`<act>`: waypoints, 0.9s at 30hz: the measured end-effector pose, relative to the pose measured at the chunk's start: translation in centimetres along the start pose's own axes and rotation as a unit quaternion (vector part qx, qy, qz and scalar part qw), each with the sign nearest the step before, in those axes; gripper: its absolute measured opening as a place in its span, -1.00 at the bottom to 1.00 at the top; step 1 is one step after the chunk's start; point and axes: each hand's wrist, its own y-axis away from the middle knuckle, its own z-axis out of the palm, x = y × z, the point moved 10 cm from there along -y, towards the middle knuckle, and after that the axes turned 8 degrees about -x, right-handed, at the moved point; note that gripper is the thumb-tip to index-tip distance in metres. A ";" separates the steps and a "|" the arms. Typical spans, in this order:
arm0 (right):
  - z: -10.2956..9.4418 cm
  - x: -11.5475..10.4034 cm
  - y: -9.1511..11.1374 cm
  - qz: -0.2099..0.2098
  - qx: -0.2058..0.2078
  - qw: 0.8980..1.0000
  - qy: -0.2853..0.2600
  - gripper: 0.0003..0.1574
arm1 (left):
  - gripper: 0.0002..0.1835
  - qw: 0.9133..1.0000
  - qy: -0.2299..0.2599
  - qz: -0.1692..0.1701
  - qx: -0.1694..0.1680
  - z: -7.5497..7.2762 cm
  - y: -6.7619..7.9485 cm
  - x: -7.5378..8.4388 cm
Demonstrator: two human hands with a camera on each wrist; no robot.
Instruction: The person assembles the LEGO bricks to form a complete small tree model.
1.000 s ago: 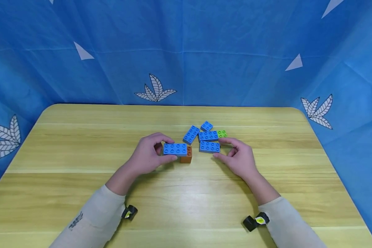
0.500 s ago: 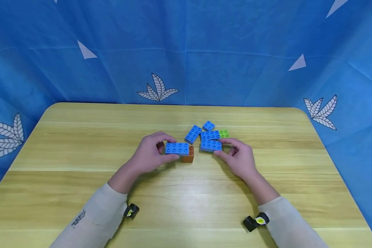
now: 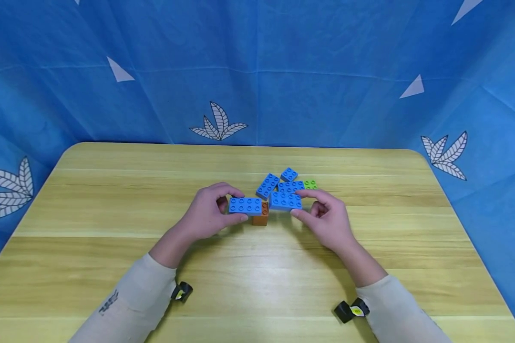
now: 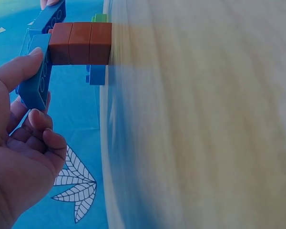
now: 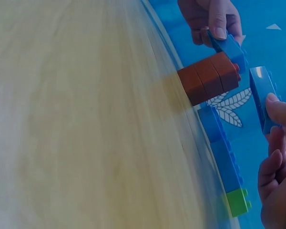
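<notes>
A tower of three brown toy bricks (image 3: 260,219) stands upright on the table. On its top lies a long blue toy brick (image 3: 245,206), sticking out leftward past the tower. My left hand (image 3: 208,212) pinches that overhanging end between thumb and fingers. To the right, my right hand (image 3: 328,219) pinches a second long blue brick (image 3: 285,201) by its right end. In the right wrist view this second brick (image 5: 262,100) is up off the table, at about the height of the tower's top (image 5: 207,78), with a small gap between them.
Behind the hands, several loose bricks lie on the wooden table (image 3: 154,166): a slanted blue brick (image 3: 267,186), a small blue brick (image 3: 289,174), another long blue brick (image 3: 291,186) partly covered, and a green brick (image 3: 310,184). A blue curtain (image 3: 257,71) hangs beyond the table's far edge.
My right hand has taken hold of a long blue brick from the table, raised it and brought it left toward the brown tower. My left hand keeps its grip in place.
</notes>
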 end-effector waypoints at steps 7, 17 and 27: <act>0.7 -2.1 -0.1 -0.019 -0.014 1.000 -0.001 -0.57 | -0.58 1.000 -0.002 -0.003 -0.001 -0.1 0.1 0.1; 1.3 -2.9 -0.3 -0.059 -0.028 0.998 0.013 -0.56 | -0.61 1.000 -0.012 -0.005 -0.001 -0.1 0.0 0.0; 1.4 -3.3 -0.5 -0.077 -0.030 0.996 0.021 -0.56 | -0.47 0.998 -0.026 0.047 -0.019 1.4 -1.5 1.7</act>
